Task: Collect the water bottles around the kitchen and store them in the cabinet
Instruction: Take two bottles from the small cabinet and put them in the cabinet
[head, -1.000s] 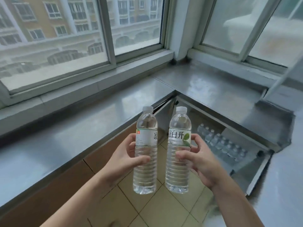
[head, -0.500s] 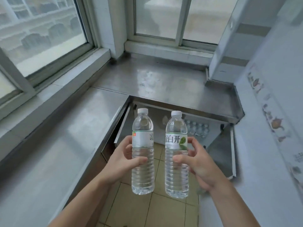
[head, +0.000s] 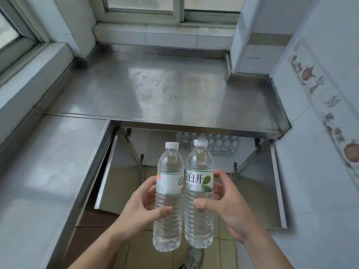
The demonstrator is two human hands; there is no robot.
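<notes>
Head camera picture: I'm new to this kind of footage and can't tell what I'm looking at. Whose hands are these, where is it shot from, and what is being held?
There is no machine here. A person wears a wide-angle camera on the head, so you look down along their own arms. The left hand grips one clear water bottle, and the right hand grips a second bottle, both upright and capped. Ahead lies a bare steel counter. Below it an open cabinet already holds a group of stored bottles at the back.
</notes>
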